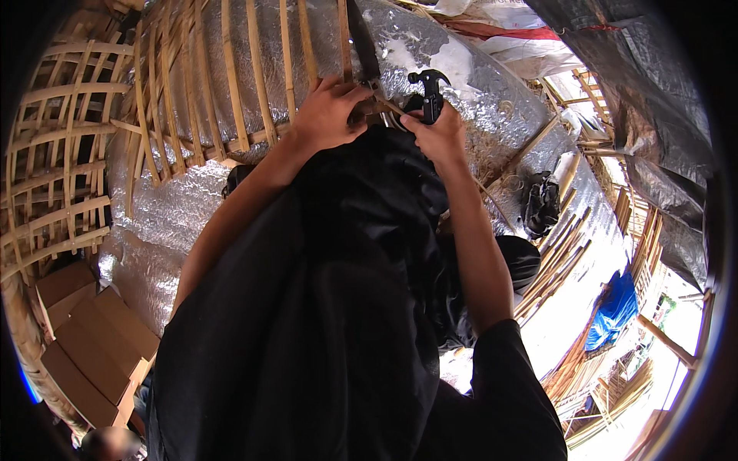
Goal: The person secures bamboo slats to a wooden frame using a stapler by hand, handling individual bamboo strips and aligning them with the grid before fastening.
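Observation:
A small black claw hammer (432,96) stands head up in my right hand (440,140), whose fingers are wrapped round it. The right thumb reaches toward a short thin bamboo strip (390,105) that spans the gap between my hands. My left hand (329,115) is curled at the other end of that strip, by the near end of a bamboo slat (344,38). What its fingertips close on is hidden. More bamboo slats (257,73) run away from me in a row, joined to a crosswise bamboo rail (257,140).
Silver foil sheeting (173,207) lies beneath the slats. A woven bamboo lattice (61,154) and cardboard boxes (96,346) are on the left. On the right are a black bag-like bundle (540,203), loose bamboo sticks (557,257) and a blue tarp (613,311). Another person (111,444) shows at lower left.

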`<state>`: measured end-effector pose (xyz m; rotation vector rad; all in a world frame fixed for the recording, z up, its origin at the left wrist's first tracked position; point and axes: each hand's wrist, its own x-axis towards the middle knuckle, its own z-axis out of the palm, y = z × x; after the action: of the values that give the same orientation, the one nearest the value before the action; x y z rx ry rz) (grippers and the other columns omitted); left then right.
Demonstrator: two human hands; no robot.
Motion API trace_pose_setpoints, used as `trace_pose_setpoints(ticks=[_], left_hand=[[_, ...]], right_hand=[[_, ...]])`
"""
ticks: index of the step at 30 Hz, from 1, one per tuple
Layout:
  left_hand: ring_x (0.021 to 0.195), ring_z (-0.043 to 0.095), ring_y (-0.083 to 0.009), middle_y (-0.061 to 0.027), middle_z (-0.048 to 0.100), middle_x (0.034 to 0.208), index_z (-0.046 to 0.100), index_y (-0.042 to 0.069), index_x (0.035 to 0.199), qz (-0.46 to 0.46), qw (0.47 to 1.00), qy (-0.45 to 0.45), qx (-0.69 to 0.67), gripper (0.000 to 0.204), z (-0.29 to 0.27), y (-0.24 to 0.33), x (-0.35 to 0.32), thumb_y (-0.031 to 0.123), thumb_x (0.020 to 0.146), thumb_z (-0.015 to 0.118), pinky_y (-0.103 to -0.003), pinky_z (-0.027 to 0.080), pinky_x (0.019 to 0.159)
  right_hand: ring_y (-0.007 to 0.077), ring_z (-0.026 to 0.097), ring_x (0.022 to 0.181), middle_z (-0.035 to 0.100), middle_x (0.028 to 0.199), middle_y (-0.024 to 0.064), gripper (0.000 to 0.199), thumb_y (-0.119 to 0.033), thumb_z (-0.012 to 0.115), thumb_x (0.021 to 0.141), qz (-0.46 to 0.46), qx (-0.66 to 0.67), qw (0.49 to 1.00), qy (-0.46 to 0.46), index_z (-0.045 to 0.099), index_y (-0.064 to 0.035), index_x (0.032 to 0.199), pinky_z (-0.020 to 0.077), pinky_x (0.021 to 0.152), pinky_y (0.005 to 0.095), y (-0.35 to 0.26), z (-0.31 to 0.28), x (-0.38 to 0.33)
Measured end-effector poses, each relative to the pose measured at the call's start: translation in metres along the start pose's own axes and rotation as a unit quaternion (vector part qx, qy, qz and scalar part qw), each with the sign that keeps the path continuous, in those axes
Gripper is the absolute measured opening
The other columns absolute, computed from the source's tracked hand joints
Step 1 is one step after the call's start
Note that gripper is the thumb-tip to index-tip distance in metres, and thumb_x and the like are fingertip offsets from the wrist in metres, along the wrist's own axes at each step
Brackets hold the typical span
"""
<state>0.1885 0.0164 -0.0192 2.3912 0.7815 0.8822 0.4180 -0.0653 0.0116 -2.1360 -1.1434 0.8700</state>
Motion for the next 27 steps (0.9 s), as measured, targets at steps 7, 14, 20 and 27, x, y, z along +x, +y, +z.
trace_pose_setpoints(ticks=[7,14,20,27], left_hand=[[0.1,0.065,-0.029,-0.0028,0.074,0.097,0.066,0.014,0.107,-0.029,0.999,0.013,0.04,0.041,0.021,0.003,0.003,0.012,0.072,0.086,-0.043,0.052,0.091],[0.096,0.065,-0.0313,-0.0051,0.074,0.098,0.067,0.012,0.107,-0.044,0.999,0.01,0.019,0.04,0.028,0.009,0.022,0.009,0.072,0.086,-0.044,0.054,0.086],[0.096,0.065,-0.0301,-0.0036,0.073,0.094,0.067,0.014,0.108,-0.012,0.999,0.02,0.024,0.037,0.048,-0.003,0.017,0.014,0.075,0.084,-0.045,0.05,0.089],[0.106,0.064,-0.0319,-0.0059,0.073,0.106,0.067,0.015,0.117,-0.059,0.996,-0.003,0.067,0.044,0.053,0.016,0.03,0.025,0.078,0.083,-0.047,0.047,0.093]], right_hand=[[0.0307,0.076,0.098,0.08,0.099,0.0095,0.043,-0.024,0.091,0.076,-0.026,-0.031,0.999,0.004,0.067,-0.003,0.106,0.0557,0.091,0.0412,0.005,-0.011,0.006],[0.0327,0.076,0.093,0.08,0.097,0.0091,0.041,-0.023,0.091,0.079,-0.103,-0.037,0.99,0.085,0.067,-0.003,0.105,0.0571,0.086,0.0424,0.012,-0.027,0.01],[0.0274,0.078,0.09,0.081,0.096,0.0061,0.041,-0.027,0.092,0.078,-0.105,-0.048,0.991,0.063,0.071,-0.0051,0.106,0.0586,0.085,0.0398,0.016,-0.029,0.008],[0.0268,0.078,0.091,0.081,0.096,0.0082,0.039,-0.024,0.091,0.078,-0.08,-0.045,0.994,0.051,0.071,-0.0025,0.103,0.0586,0.087,0.0396,0.02,-0.043,0.01]])
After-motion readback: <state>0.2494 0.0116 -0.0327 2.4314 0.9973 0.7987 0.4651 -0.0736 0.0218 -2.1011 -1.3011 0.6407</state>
